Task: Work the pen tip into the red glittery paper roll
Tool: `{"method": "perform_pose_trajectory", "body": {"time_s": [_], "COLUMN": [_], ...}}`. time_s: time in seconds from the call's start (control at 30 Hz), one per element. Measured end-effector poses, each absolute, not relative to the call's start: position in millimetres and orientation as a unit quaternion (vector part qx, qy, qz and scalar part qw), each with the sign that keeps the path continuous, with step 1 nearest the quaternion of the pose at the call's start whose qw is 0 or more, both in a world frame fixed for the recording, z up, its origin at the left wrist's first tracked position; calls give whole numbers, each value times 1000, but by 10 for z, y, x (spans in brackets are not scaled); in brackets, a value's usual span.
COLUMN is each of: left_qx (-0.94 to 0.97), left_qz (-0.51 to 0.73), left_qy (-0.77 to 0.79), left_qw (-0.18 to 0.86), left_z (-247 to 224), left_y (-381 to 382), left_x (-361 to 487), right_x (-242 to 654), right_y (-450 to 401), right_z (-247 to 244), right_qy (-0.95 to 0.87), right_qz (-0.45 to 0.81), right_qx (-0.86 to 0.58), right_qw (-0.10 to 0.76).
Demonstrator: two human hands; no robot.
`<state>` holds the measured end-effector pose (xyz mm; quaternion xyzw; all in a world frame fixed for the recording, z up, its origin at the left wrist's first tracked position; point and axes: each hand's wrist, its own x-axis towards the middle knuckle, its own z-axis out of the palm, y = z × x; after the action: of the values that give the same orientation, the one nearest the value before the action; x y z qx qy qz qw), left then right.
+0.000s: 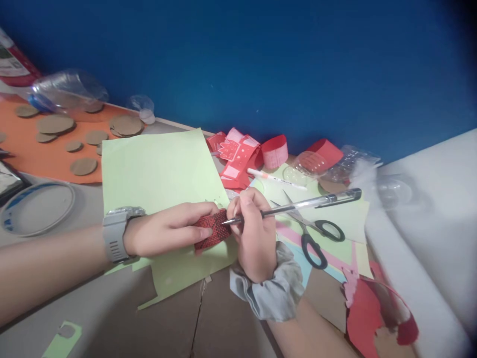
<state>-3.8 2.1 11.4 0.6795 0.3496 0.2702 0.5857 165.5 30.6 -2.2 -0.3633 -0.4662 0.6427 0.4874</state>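
Note:
A small red piece with black dots (214,229) is held between the thumb and fingers of my left hand (173,227), over a light green sheet (158,171). My right hand (255,228) grips a clear pen with a black cap on its far end (305,204); the pen's tip points left and meets the dotted surface. The fingertips of my right hand are beside the right end of the red piece. A watch is on my left wrist and a grey scrunchie on my right.
Black-handled scissors (311,238) lie right of my right hand, near a white marker (276,179). Red paper strips (238,154) sit behind. Cardboard discs rest on orange paper (22,156) at left, beside a tape roll (37,209) and plastic bottle (70,89).

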Motion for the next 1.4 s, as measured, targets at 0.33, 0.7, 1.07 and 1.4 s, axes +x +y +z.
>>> {"method": "perform_pose_trajectory", "body": {"time_s": [0.33, 0.7, 1.07, 1.4], "left_qx": [673, 695, 708, 704], "left_qz": [271, 265, 261, 248], "left_qy": [351, 351, 354, 365], "left_qw": [592, 569, 553, 556], "left_z": [114, 117, 136, 139], "left_y": [12, 19, 22, 16], "left_x": [-35, -40, -30, -35], "right_x": [1662, 1652, 1656, 1652], "right_y": [288, 275, 266, 250], "right_z": [-9, -14, -4, 9], "right_qy": [-510, -560, -586, -601], "right_qz": [610, 567, 547, 531], "right_qx": [-379, -392, -382, -386], "right_qw": [474, 460, 460, 457]}}
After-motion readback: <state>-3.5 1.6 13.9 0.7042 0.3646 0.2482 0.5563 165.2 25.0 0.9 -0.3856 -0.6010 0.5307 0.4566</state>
